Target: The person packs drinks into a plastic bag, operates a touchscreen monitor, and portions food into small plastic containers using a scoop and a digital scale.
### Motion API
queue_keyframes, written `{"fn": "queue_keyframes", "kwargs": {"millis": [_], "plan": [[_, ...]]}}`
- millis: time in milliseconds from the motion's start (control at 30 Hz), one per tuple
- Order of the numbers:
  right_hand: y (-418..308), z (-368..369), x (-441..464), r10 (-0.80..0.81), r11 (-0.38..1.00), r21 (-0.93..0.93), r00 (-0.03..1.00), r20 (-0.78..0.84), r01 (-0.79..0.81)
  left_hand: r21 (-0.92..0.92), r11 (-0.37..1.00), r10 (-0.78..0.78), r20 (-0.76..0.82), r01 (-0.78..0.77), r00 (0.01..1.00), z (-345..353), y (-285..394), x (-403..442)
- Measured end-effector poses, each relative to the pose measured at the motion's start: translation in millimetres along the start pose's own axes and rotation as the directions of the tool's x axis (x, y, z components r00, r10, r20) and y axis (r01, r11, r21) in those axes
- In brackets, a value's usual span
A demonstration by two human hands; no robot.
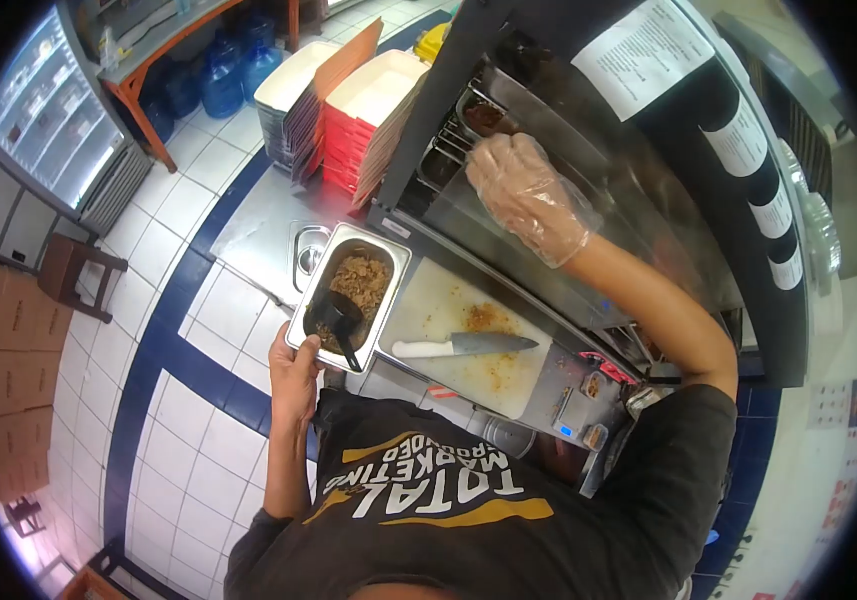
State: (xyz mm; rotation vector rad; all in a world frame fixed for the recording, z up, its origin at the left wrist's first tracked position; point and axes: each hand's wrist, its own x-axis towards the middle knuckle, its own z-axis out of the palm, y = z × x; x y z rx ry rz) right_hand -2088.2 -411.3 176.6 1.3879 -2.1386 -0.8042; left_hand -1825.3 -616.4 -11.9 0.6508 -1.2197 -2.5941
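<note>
My left hand grips the lower rim of a steel container, thumb on its edge. Inside it lie brown chopped food and a black scoop. My right hand wears a clear plastic glove over the recessed pans of the counter, just below a small pan of dark red-brown food. Its fingers are bent and pressed together; what they hold, if anything, is hidden. Between my body and the counter, a white-handled knife rests on a white cutting board with orange-brown crumbs.
Stacked boxes stand beyond the container, beside a steel lid. A raised counter cover bears paper sheets. Small food tubs sit at the board's right. Blue water bottles and a brown stool are at the left.
</note>
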Motion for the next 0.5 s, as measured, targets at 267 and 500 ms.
{"fn": "queue_keyframes", "kwargs": {"millis": [267,500], "plan": [[-8,37,-23,-0.075,0.926,-0.371,0.997,-0.002,0.069,0.136,0.99,-0.039,0.091,0.027,0.995,32,14,30],[-13,46,-103,0.175,0.971,-0.197,0.966,0.191,-0.137,0.173,0.985,-0.077,0.274,0.03,0.959,76,24,52]]}}
